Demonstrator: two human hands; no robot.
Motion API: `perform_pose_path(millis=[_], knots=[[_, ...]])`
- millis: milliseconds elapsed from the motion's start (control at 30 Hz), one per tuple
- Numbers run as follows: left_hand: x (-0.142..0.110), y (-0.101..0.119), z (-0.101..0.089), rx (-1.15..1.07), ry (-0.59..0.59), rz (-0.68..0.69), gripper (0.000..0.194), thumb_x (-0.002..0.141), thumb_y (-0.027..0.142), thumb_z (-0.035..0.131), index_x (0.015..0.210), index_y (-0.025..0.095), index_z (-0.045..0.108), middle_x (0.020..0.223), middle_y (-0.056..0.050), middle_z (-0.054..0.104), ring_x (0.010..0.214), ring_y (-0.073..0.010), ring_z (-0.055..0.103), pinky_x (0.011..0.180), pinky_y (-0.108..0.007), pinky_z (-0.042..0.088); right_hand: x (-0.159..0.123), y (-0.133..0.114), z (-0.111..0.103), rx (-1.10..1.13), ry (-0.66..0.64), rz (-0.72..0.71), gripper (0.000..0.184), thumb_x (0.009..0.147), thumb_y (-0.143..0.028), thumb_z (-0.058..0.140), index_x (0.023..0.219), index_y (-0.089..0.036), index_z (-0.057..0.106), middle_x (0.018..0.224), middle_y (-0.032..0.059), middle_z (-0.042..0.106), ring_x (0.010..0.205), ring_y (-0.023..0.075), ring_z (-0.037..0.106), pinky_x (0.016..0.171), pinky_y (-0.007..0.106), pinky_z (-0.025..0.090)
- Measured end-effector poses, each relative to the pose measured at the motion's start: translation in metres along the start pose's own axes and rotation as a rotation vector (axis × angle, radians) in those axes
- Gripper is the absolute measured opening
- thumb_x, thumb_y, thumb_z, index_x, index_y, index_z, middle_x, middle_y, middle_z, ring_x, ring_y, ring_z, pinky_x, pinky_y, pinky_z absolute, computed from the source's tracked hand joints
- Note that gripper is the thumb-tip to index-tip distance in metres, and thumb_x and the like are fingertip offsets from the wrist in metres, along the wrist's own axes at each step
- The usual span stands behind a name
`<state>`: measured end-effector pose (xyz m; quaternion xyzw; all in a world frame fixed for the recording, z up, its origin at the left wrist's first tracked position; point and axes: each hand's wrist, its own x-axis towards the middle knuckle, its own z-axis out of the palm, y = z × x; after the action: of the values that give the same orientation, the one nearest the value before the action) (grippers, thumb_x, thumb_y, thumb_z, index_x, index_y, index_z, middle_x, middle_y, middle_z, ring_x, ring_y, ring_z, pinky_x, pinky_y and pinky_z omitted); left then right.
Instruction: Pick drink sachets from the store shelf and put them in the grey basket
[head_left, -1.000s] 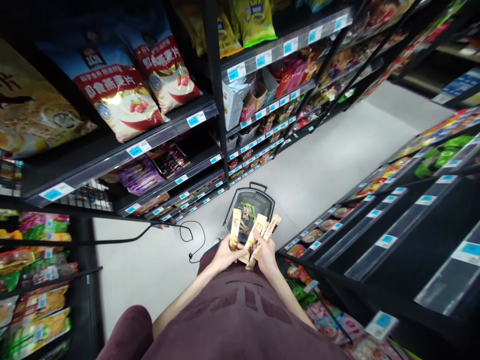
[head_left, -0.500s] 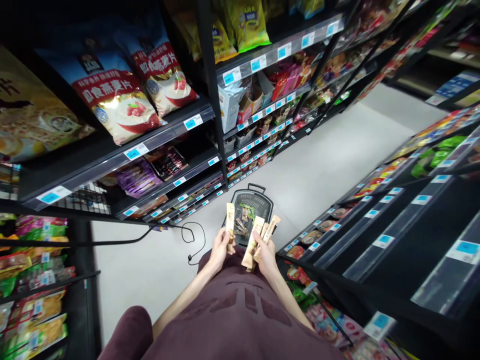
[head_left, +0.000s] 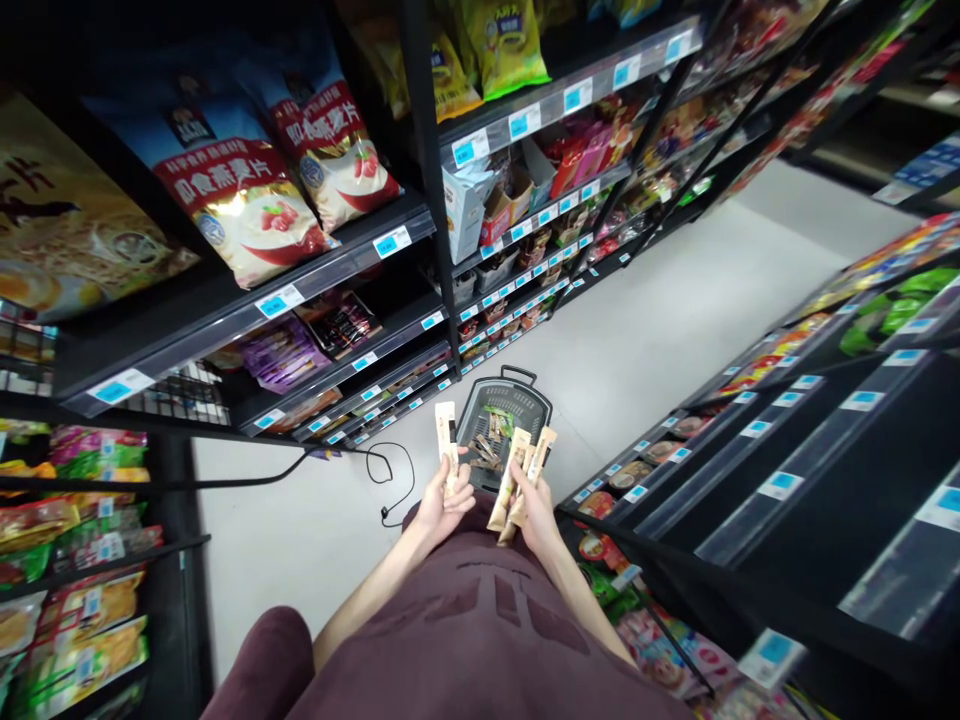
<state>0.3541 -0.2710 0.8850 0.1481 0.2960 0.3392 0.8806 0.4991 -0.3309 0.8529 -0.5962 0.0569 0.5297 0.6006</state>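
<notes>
My left hand grips one slim beige stick packet, held upright and apart from the rest. My right hand clutches a fan of several similar beige packets. Both hands hover in front of my stomach, above a dark plastic shopping basket that stands on the floor and holds more small packets and something green.
Black shelving lines both sides of a pale aisle floor. Large oat bags sit on the left shelf, snack packs below. A black cable loops on the floor near the basket. The right-hand shelves are partly bare.
My left hand has drawn one packet away from the bunch, moving it left and a little upward. The right hand keeps the remaining packets almost still.
</notes>
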Motion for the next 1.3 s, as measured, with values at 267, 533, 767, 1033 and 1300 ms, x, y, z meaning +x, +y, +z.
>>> perform_pose_path(millis=[267,533,767,1033,1300], knots=[[0.004,-0.012,-0.004,0.466,0.129,-0.007,0.036,0.079,0.045,0.071,0.091,0.019,0.051,0.068,0.004,0.052,0.051,-0.0057,0.043,0.046,-0.016,0.032,-0.002,0.0,0.003,0.165,-0.074,0.049,0.04,0.061,-0.037,0.087,0.088,-0.017,0.065,0.075,-0.0025,0.065,0.06,0.0075,0.059,0.051,0.016,0.048],[-0.001,-0.011,-0.005,0.712,-0.034,-0.146,0.041,0.07,0.043,0.078,0.085,0.018,0.05,0.065,0.005,0.054,0.049,-0.0056,0.041,0.046,-0.018,0.029,-0.003,0.002,0.006,0.076,-0.175,-0.04,0.042,0.06,-0.037,0.087,0.086,-0.015,0.062,0.073,-0.0005,0.066,0.051,0.0076,0.054,0.042,0.017,0.042],[0.003,-0.005,0.0,0.869,0.018,-0.006,0.047,0.06,0.028,0.083,0.096,0.016,0.055,0.087,-0.002,0.065,0.078,-0.0167,0.06,0.076,-0.029,0.048,-0.003,0.005,0.008,0.029,-0.279,-0.093,0.043,0.065,-0.03,0.083,0.1,-0.016,0.061,0.07,-0.0019,0.063,0.052,0.0082,0.054,0.049,0.02,0.048],[0.002,-0.001,-0.002,0.941,0.022,0.016,0.044,0.063,0.029,0.081,0.096,0.016,0.055,0.088,-0.002,0.064,0.083,-0.0178,0.06,0.08,-0.03,0.047,0.001,0.008,0.013,-0.003,-0.278,-0.103,0.038,0.065,-0.025,0.082,0.093,-0.016,0.059,0.061,-0.0046,0.058,0.045,0.0069,0.048,0.042,0.018,0.041],[0.004,0.0,-0.006,1.155,0.092,0.078,0.039,0.065,0.038,0.078,0.083,0.018,0.05,0.066,0.006,0.051,0.056,-0.0097,0.046,0.055,-0.022,0.038,0.002,0.003,0.017,0.122,-0.239,0.027,0.026,0.063,-0.022,0.079,0.069,-0.015,0.054,0.046,-0.007,0.046,0.04,0.0044,0.039,0.037,0.014,0.032]])
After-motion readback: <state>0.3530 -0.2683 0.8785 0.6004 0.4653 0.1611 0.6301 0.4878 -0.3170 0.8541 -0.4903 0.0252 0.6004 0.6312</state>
